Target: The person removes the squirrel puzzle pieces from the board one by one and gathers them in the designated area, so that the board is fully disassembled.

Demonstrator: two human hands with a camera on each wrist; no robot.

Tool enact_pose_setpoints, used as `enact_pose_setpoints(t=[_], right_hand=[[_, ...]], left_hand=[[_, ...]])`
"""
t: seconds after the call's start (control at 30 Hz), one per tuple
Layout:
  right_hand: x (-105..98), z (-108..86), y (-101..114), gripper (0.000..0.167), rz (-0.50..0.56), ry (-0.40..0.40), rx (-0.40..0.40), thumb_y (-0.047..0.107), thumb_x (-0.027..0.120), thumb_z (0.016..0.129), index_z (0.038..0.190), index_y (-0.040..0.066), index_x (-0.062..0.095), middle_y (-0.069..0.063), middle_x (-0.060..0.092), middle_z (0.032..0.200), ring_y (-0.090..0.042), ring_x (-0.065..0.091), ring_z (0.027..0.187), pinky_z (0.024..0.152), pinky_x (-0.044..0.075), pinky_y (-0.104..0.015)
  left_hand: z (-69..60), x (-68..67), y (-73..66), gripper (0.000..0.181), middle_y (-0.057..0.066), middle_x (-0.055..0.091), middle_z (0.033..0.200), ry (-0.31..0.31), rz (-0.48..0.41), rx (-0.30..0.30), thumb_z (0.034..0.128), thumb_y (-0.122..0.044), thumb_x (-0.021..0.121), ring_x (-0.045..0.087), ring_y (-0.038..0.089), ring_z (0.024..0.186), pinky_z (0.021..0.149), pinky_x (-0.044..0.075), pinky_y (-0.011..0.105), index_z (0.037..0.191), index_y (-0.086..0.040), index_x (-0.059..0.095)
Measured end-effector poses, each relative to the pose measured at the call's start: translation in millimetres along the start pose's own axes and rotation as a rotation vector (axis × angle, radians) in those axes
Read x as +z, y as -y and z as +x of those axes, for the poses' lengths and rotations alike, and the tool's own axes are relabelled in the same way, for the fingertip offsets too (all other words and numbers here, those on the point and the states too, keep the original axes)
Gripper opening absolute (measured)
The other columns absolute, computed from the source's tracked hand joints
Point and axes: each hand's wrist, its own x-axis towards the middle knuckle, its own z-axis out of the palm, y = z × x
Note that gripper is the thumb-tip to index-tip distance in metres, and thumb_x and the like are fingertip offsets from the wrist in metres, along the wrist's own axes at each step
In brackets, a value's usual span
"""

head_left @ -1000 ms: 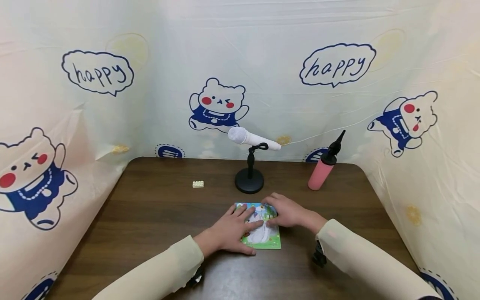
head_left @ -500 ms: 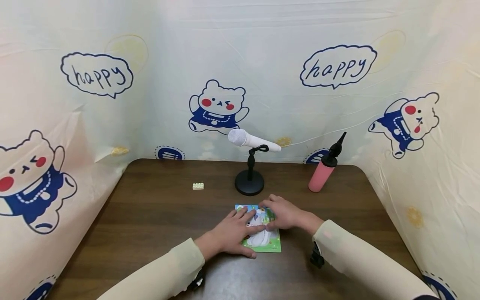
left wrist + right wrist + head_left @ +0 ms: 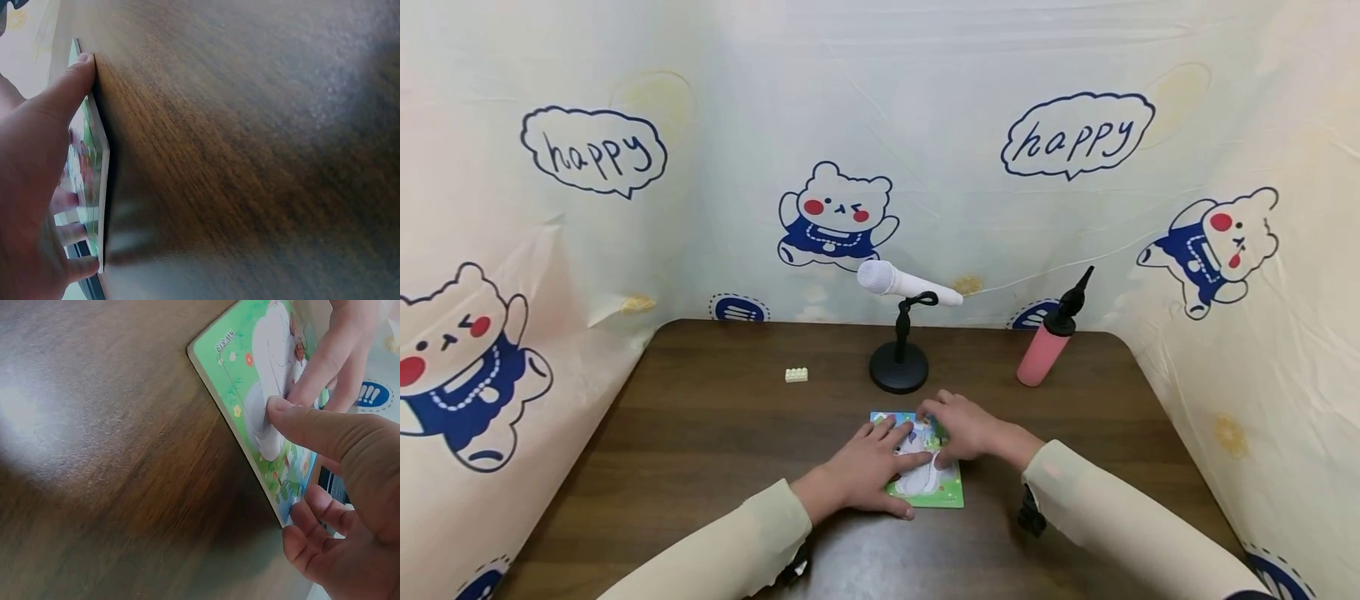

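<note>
A flat children's picture puzzle board [image 3: 943,498] lies on the table, printed with a green meadow and a large white figure [image 3: 270,347]. My left hand [image 3: 867,468] is spread across its left side, fingers fairly straight. In the left wrist view, the thumb [image 3: 81,72] and a fingertip [image 3: 87,265] rest at the board's edge. My right hand [image 3: 973,429] grips the board's right side. In the right wrist view its thumb [image 3: 294,419] presses on the white figure, while curled fingers [image 3: 306,540] sit along the far edge. The hands cover much of the picture.
Beyond the board a white microphone [image 3: 910,283] sits on a black stand [image 3: 898,367]. A pink hand pump [image 3: 1043,354] with a black nozzle stands at the back right. A small cream building block [image 3: 796,375] lies back left. Printed cloth [image 3: 955,208] surrounds the table [image 3: 700,433].
The head view has tilted slightly, so everything sits a little lower. My right hand has shifted slightly left over the board. The left hand stays spread in place.
</note>
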Motion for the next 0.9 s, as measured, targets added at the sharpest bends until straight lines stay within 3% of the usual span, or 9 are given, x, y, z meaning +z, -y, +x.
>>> enact_pose_setpoints(t=[0.2,0.6,0.9], right_hand=[[0.8,0.1,-0.1,0.074,0.037,0.021,0.013,0.030,0.093,0.077,0.140,0.022,0.057,-0.006,0.053,0.122,-0.020,0.055,0.106,0.096,0.051,-0.045],[0.1,-2.8,12.5,0.080,-0.081,-0.098,0.013,0.035,0.094,0.075,0.143,0.018,0.055,-0.007,0.059,0.129,-0.022,0.062,0.102,0.094,0.054,-0.047],[-0.6,-2.1,2.7,0.074,0.065,-0.052,-0.011,0.028,0.096,0.072,0.134,0.016,0.058,-0.009,0.056,0.124,-0.023,0.056,0.106,0.097,0.051,-0.049]], left_hand=[[1.3,-2.5,-1.7,0.085,0.012,0.024,0.170,0.017,-0.007,-0.008,0.0854,-0.082,0.056,0.023,0.042,0.155,0.119,0.028,0.062,0.159,-0.047,0.032],[-0.1,-4.2,1.2,0.085,0.011,0.024,0.170,0.013,-0.001,-0.020,0.0850,-0.084,0.054,0.023,0.042,0.155,0.119,0.029,0.062,0.159,-0.048,0.031],[0.5,-0.3,-0.6,0.084,0.011,0.024,0.170,-0.001,-0.011,-0.004,0.0855,-0.083,0.054,0.024,0.043,0.155,0.118,0.029,0.064,0.158,-0.048,0.033]])
